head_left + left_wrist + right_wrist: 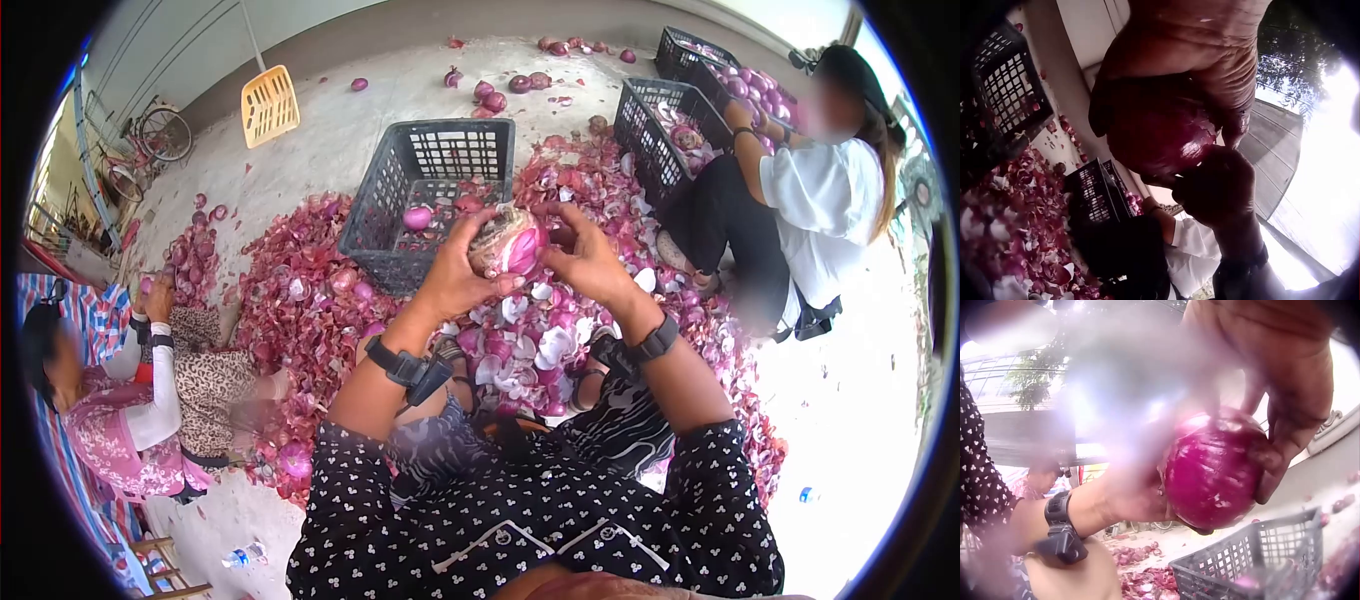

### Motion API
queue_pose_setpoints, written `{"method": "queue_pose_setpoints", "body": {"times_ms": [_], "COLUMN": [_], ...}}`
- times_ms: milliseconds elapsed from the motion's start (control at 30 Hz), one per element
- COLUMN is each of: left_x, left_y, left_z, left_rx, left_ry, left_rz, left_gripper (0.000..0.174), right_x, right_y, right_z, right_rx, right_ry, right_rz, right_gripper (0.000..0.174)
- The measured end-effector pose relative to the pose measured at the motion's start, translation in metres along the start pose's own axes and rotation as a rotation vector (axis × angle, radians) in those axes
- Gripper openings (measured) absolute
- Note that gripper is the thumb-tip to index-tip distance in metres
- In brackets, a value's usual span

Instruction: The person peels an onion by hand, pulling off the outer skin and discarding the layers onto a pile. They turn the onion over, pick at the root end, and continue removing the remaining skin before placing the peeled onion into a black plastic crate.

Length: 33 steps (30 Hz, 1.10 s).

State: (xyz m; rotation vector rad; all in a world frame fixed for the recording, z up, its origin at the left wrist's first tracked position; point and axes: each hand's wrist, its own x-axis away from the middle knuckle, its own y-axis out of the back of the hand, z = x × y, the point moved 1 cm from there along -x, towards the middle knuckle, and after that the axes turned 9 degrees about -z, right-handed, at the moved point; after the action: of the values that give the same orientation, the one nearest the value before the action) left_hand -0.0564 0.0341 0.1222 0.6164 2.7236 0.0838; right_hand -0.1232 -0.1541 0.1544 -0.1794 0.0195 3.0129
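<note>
A large red onion (512,245) is held up between both hands, over the heap of peelings. My left hand (455,265) grips it from the left side, thumb below and fingers around it. At its right side, the fingertips and thumb of my right hand (590,262) pinch at the skin. Pale, dry outer skin covers the top left of the onion, while smooth purple flesh shows on the right. The right wrist view shows the bulb (1213,472) glossy and magenta, with the right fingers against it.
A black plastic crate (390,235) with an onion inside stands just ahead. Onion skins (300,290) cover the floor around my feet. At right, a person in white (820,190) sits beside more crates (650,150); at left another person (120,430) handles onions. A yellow dustpan-like scoop (270,106) leans behind.
</note>
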Motion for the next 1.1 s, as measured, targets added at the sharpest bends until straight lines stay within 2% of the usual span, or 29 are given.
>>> {"method": "queue_pose_setpoints", "body": {"times_ms": [67, 200, 233, 300, 433, 533, 567, 600, 667, 733, 833, 1033, 1100], "left_x": [-0.003, -0.008, -0.010, -0.016, -0.019, -0.021, -0.023, -0.025, -0.028, -0.030, -0.034, -0.034, -0.032], "left_y": [0.009, 0.014, 0.014, 0.015, 0.018, 0.020, 0.019, 0.017, 0.013, 0.010, 0.009, 0.002, 0.001], "left_z": [-0.003, -0.018, -0.020, -0.019, 0.000, 0.004, 0.003, 0.004, 0.008, 0.012, 0.019, 0.014, 0.017], "left_rx": [-0.162, -0.352, -0.346, -0.289, -0.352, -0.476, -0.487, -0.497, -0.506, -0.503, -0.521, -0.581, -0.591], "left_ry": [-0.104, -0.157, -0.153, -0.134, -0.176, -0.187, -0.127, -0.070, -0.074, -0.049, -0.055, -0.018, -0.049], "left_rz": [0.082, 0.102, 0.115, 0.112, 0.121, 0.174, 0.217, 0.264, 0.300, 0.324, 0.334, 0.380, 0.373], "left_gripper": [0.101, 0.109, 0.109, 0.099, 0.101, 0.102, 0.102, 0.102, 0.103, 0.104, 0.103, 0.101, 0.100], "right_x": [-0.001, -0.005, -0.004, -0.003, -0.007, -0.014, -0.014, -0.015, -0.017, -0.018, -0.019, -0.013, -0.013], "right_y": [-0.003, -0.007, -0.007, -0.004, 0.000, 0.004, 0.008, 0.011, 0.015, 0.016, 0.015, 0.008, 0.008], "right_z": [-0.003, -0.013, -0.013, -0.006, -0.012, -0.028, -0.031, -0.035, -0.042, -0.044, -0.049, -0.059, -0.064], "right_rx": [0.088, 0.040, 0.040, 0.228, 0.453, 0.593, 0.664, 0.653, 0.616, 0.564, 0.609, 0.790, 0.756], "right_ry": [-0.067, 0.061, 0.053, 0.225, 0.239, 0.526, 0.431, 0.415, 0.497, 0.455, 0.537, 0.550, 0.550], "right_rz": [0.007, -0.014, -0.026, -0.069, -0.041, -0.045, -0.009, -0.016, 0.038, 0.037, 0.047, 0.003, -0.017], "right_gripper": [0.051, 0.051, 0.051, 0.042, 0.033, 0.024, 0.023, 0.023, 0.022, 0.019, 0.015, 0.017, 0.016]}}
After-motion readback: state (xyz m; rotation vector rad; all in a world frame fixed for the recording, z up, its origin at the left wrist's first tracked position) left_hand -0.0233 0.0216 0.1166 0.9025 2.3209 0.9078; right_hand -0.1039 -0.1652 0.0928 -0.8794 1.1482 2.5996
